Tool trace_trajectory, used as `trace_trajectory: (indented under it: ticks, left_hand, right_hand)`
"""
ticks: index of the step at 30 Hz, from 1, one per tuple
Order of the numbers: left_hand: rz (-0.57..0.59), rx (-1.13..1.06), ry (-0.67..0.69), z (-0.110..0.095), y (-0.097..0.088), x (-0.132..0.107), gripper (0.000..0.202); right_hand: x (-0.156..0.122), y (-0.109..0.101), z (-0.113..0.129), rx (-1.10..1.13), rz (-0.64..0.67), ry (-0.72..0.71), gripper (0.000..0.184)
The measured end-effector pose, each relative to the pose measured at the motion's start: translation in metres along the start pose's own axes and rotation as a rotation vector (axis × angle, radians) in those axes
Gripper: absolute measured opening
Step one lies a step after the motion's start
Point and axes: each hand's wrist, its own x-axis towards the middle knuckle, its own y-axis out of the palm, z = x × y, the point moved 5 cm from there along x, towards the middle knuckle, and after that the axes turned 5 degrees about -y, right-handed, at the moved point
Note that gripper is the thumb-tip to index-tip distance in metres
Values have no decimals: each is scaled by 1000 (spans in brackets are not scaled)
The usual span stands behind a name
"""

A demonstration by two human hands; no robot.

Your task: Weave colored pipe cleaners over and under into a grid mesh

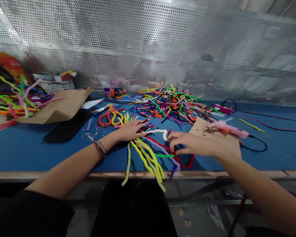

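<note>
My left hand (130, 130) lies flat with fingers stretched over a bunch of fuzzy pipe cleaners on the blue table. Yellow pipe cleaners (148, 158) fan out from under it past the front edge. A white pipe cleaner (158, 131) runs from beside that hand towards my right one, its far end curled. My right hand (189, 144) hovers by this curl with bent fingers apart, and no held thing shows between them. Beneath its fingers are a red pipe cleaner (189, 164) and a green one (164, 155). Bent red (104, 119) and yellow loops lie beyond my left hand.
A big heap of mixed pipe cleaners (172, 103) spreads along the back. To the right, a pink glue gun (228, 128) rests on brown cardboard (199, 131). A black phone-like slab (67, 128) and brown paper (64, 105) lie left. Perforated metal (113, 39) stands behind.
</note>
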Motion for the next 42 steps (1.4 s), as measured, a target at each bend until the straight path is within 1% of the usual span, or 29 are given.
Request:
trace_trajectory:
  ticks: [2,4,7,10,13,17,19,20,21,22,24,25,26,27,29,30,31,32,33,35,37,38,39,40,42]
  left_hand:
    - [-4,0,4,0,0,0,49]
    - [-11,-3,10,0,1,1,49]
    - [-3,7,12,0,0,0,49]
    - [34,39,0,-1,-2,-5,50]
    - [62,78,-11,-1,-5,-11,50]
    - [86,162,-45,4,-10,-16,51]
    - [98,202,-75,7,-11,-17,51]
    - [98,219,-88,8,-11,-17,51]
    - [93,234,-102,9,-12,-18,52]
    - [83,248,-117,10,-12,-19,52]
    - [52,270,-171,9,-15,-21,53]
    - [35,277,-211,9,-18,-24,53]
    - [24,283,-256,8,-20,-26,52]
    - [23,292,-301,7,-22,-28,51]
    - [50,321,-358,4,-26,-32,48]
    - [66,339,-370,3,-28,-34,47]
    - [75,354,-376,2,-29,-35,47]
    - [79,363,-383,1,-31,-35,48]
    - [79,363,-393,2,-32,-36,49]
    - [69,345,-399,4,-33,-36,51]
    - [73,326,-366,5,-35,-37,52]
    - [74,326,-343,5,-36,-37,51]
    - [74,336,-321,4,-37,-37,49]
    - [71,351,-307,4,-39,-38,48]
    - [48,380,-306,5,-43,-38,44]
  right_hand:
    - [0,3,8,-101,-37,9,11]
    - [0,8,10,-233,-50,51,12]
    - [3,12,4,-480,-81,170,18]
    - [13,8,-2,-641,-113,265,21]
    - [27,-11,-11,-725,-156,410,21]
    - [45,-49,-26,-778,-317,610,29]
    - [51,-59,-33,-779,-375,688,33]
    - [54,-61,-34,-761,-413,684,34]
    - [57,-63,-32,-727,-462,637,36]
    - [60,-64,-28,-680,-521,549,36]
    - [60,-67,-14,-574,-656,315,33]
    - [57,-71,-5,-530,-721,202,31]
    - [51,-76,2,-509,-786,131,30]
    - [44,-83,9,-493,-862,87,29]
    - [28,-96,20,-438,-1045,45,28]
    - [22,-100,26,-422,-1126,25,26]
    - [18,-99,32,-425,-1175,-2,24]
    - [21,-94,37,-427,-1137,-48,22]
    - [29,-84,42,-423,-1013,-121,20]
    - [51,-50,48,-426,-625,-248,19]
    - [66,-22,42,-417,-448,-219,23]
    - [72,-10,38,-406,-383,-208,23]
    - [76,-1,33,-401,-348,-182,23]
    - [79,4,29,-387,-326,-160,24]
    - [80,8,22,-354,-327,-129,25]
